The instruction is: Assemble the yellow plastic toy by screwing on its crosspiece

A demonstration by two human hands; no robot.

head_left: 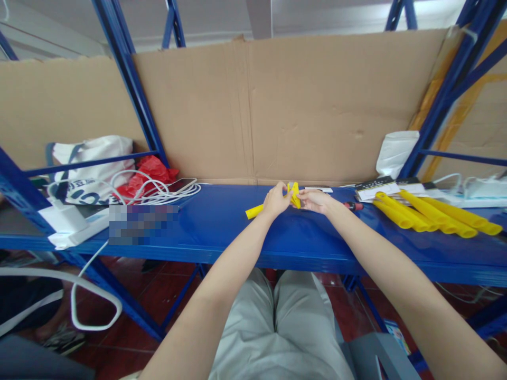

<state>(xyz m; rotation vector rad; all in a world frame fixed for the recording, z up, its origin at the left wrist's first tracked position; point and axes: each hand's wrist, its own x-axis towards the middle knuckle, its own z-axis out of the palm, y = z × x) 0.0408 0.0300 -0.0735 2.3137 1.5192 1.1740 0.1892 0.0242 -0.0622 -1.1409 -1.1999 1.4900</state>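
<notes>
Over the middle of the blue shelf, a small yellow piece with a greyish part [293, 194] is between my two hands. My left hand [276, 199] is closed around its left side, fingers bent over the top. From the right, my right hand [315, 200] pinches the same piece with thumb and fingers. A yellow tube end [253, 212] sticks out to the left from beneath my left hand; whether it joins the small piece is hidden. Just right of my right hand lies a red-and-black handle [353, 206], partly covered by the forearm.
Several yellow tubes [431, 214] lie on the right, by black-and-white packets [378, 187]. White cables [166, 192], a red plastic bag [152, 171], a white cloth bag [99, 158] and a power strip [77, 235] are on the left. Cardboard [317, 105] backs the shelf [222, 227].
</notes>
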